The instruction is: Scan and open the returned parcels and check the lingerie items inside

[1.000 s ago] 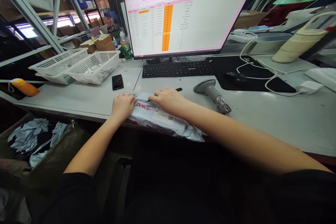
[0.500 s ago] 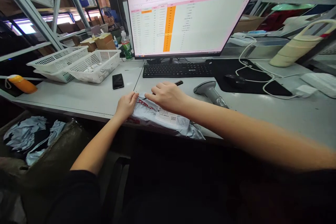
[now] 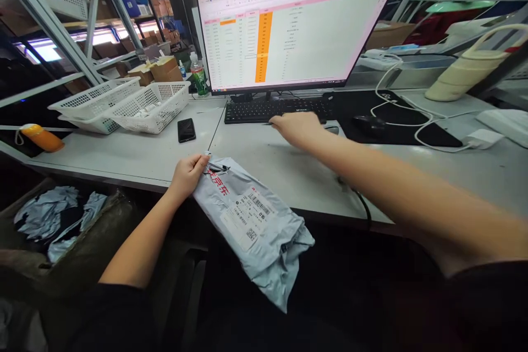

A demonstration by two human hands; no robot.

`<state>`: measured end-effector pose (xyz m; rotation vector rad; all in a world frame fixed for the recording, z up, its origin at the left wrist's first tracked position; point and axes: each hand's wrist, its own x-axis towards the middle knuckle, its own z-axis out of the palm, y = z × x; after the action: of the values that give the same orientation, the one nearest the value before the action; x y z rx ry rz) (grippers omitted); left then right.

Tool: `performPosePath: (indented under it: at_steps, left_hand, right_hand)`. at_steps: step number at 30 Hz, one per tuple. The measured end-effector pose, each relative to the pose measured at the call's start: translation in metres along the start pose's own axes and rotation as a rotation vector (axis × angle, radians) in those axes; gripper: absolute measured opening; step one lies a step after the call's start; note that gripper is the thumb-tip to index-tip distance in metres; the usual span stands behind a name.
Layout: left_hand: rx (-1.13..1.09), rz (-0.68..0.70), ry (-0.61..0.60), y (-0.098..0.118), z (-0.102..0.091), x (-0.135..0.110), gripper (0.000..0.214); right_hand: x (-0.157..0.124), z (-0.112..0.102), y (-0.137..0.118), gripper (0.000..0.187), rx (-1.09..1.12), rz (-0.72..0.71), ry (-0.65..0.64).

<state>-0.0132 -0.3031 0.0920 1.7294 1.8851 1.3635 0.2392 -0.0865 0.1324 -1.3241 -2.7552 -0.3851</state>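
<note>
My left hand (image 3: 188,172) pinches the top left corner of a grey plastic mailing bag (image 3: 237,198). Red print, a white shipping label and a small dark slit near the top show on the bag. It slants over the table's front edge, its crumpled lower end hanging down. Over the front of the black keyboard (image 3: 247,112) is my right hand (image 3: 297,125), fingers curled together; whatever they hold, if anything, is hidden. Behind that hand and forearm, only a bit of the grey barcode scanner (image 3: 332,130) shows.
A phone (image 3: 186,130) and white baskets (image 3: 152,107) are on the left of the table (image 3: 124,159). A monitor (image 3: 322,38) stands behind the keyboard. Mouse (image 3: 370,125), cables and a cream tumbler (image 3: 464,71) are at right. Below left, a bin holds crumpled bags (image 3: 49,212).
My right hand has left the bag and moved right and back toward the keyboard; the black pen-like tool in it no longer shows. The bag has swung down, its label facing up.
</note>
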Motion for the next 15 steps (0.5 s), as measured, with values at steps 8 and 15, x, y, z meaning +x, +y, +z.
performPosePath:
  at_steps: [8, 15]
  left_hand:
    - [-0.043, -0.085, -0.048, -0.005, 0.016, 0.005, 0.049]
    - [0.080, 0.058, -0.070, 0.019, 0.022, 0.012, 0.046]
  right_hand:
    - [-0.031, -0.004, -0.050, 0.038, 0.207, -0.139, 0.029]
    - [-0.090, -0.052, -0.117, 0.043, 0.476, -0.516, -0.058]
